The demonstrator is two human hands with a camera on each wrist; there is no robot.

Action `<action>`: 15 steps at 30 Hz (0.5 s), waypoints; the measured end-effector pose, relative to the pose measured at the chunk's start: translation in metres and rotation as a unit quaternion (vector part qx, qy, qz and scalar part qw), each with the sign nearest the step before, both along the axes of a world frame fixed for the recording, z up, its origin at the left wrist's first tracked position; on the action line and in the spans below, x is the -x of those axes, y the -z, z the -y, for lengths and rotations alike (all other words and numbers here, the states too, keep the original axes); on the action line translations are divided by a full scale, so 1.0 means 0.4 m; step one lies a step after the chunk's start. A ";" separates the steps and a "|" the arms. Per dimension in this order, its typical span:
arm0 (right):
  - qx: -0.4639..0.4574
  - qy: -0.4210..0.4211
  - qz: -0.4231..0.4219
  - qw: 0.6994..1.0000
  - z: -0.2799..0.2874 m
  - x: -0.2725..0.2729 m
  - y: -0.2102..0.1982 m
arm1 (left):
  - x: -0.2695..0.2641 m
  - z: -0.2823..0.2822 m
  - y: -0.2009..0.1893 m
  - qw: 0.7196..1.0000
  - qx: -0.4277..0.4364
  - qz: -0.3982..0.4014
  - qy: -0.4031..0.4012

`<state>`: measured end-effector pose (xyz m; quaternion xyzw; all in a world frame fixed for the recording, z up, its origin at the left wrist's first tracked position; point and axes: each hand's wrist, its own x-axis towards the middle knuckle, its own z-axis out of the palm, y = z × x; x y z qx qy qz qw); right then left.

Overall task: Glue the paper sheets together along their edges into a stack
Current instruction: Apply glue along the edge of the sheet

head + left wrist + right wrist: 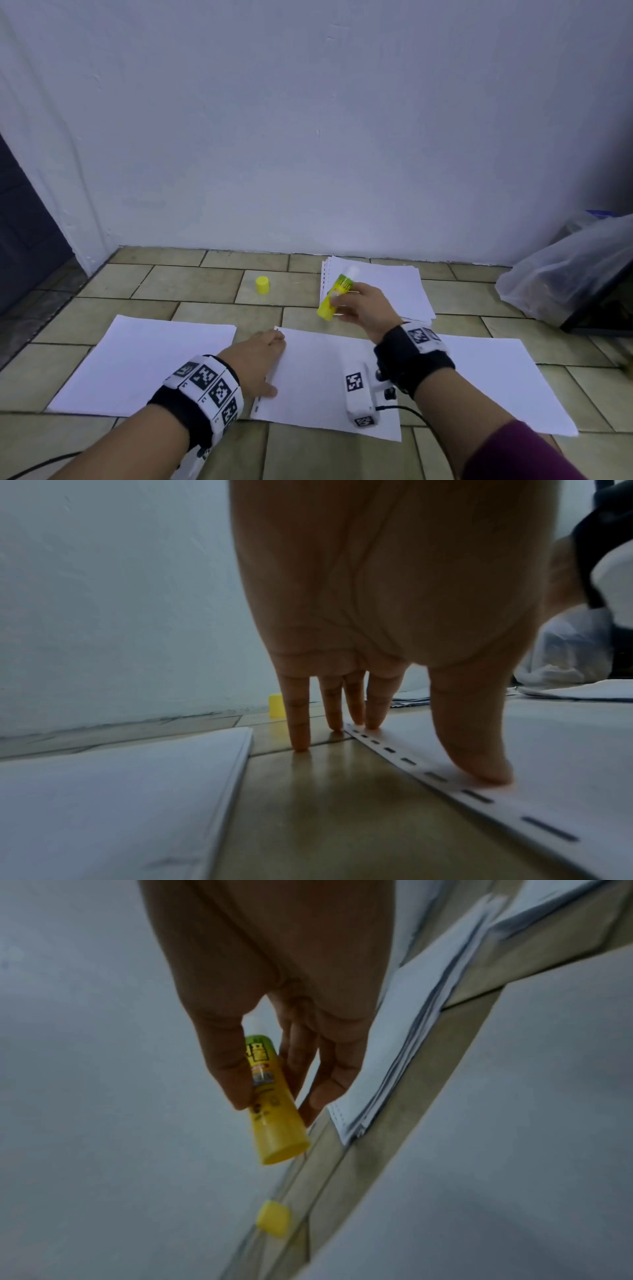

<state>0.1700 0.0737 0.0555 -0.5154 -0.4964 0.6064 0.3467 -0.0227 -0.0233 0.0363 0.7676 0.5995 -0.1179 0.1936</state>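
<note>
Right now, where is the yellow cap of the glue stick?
In the head view the yellow cap stands alone on the tiled floor near the wall, left of the far paper pile and untouched by both hands.

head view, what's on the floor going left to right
left paper sheet → yellow cap → left hand pressing the middle sheet's punched edge → glue stick in the right hand → right paper sheet → plastic bag
</note>
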 end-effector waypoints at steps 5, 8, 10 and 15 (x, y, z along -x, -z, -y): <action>-0.131 -0.008 0.220 0.967 -0.058 0.107 0.037 | 0.005 0.000 0.019 1.000 -0.015 -0.011 -0.008; -0.196 -0.045 0.307 0.930 -0.078 0.156 0.036 | 0.020 -0.004 0.030 1.000 -0.011 -0.003 -0.014; -0.214 -0.065 0.348 0.910 -0.090 0.180 0.041 | 0.027 -0.007 0.033 1.000 -0.011 0.004 -0.019; -0.230 -0.090 0.397 0.884 -0.110 0.204 0.044 | 0.031 -0.008 0.036 1.000 -0.009 0.012 -0.020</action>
